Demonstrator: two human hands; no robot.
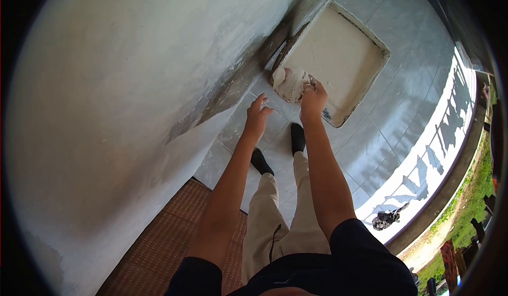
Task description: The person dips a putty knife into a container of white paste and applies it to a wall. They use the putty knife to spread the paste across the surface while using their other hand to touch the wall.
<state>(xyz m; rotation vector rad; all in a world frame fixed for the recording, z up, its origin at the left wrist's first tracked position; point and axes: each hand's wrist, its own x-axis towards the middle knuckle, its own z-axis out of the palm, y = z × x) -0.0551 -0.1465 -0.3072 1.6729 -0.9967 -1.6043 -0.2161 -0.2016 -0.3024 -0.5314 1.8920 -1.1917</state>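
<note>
My right hand is closed at the near corner of a shallow rectangular tray. Pale, creamy paint or plaster covers the inside of the tray. In the fingers is a flat, whitish-smeared tool, coated so thickly that I cannot tell its exact kind. It overlaps the tray's near left corner. To the left, my left hand hangs free over the floor with its fingers apart and nothing in them. Beside it rises the patchy, pale wall.
Grey tiles cover the floor around the tray. My dark-socked feet stand just in front of it. A brown woven mat lies at lower left. Dark crumpled material sits in the sunlit strip, with grass outside.
</note>
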